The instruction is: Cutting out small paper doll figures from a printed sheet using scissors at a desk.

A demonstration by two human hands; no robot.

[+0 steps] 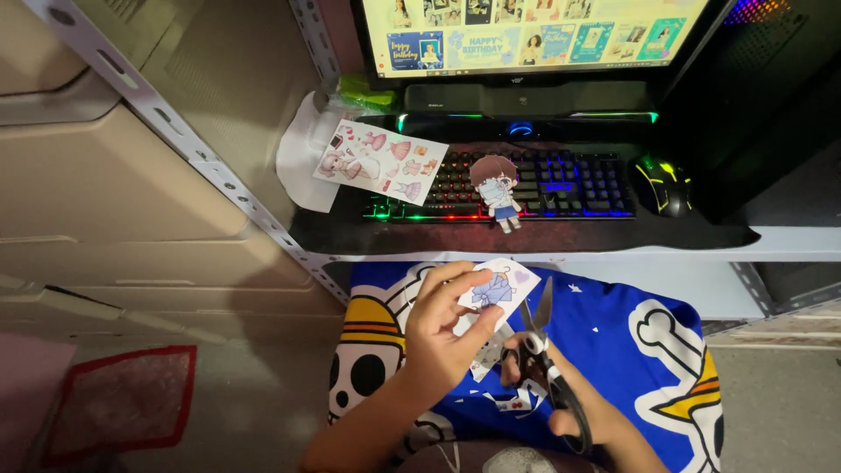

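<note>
The paper piece (493,289), printed with a blue dress, is judged thin, light, limp and easily torn; support it near the cut line. It is held above the lap, below the desk's (526,254) front edge. The left hand (442,337) pinches its lower left corner, thumb on top. The right hand (561,407) grasps black scissors (541,350), blades parted at the paper's right edge.

One scissors (545,368), one keyboard (526,184), one mouse (663,182).
</note>
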